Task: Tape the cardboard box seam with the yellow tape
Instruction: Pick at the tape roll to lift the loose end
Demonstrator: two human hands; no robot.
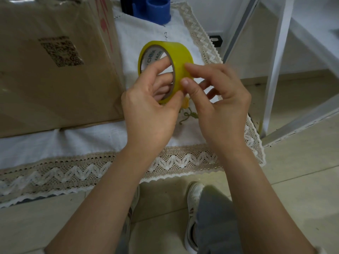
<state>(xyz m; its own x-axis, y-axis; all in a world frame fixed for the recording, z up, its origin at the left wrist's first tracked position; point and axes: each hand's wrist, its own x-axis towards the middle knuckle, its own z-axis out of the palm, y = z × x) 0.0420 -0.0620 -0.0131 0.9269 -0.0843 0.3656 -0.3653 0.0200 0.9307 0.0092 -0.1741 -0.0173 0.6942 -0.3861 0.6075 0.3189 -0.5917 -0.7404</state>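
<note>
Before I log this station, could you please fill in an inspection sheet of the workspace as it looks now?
Surface: white tablecloth with lace trim over a table.
Job's things: cardboard box standing on the cloth, left; yellow tape roll held above the cloth, no strip pulled out.
Clutter: blue plastic cylinder behind the roll.
Hands: left hand grips the roll, fingers through its core; right hand picks at the roll's outer face with thumb and forefinger.
Cables: nothing seen.
Surroundings: white metal frame to the right, tiled floor, the person's shoes.
</note>
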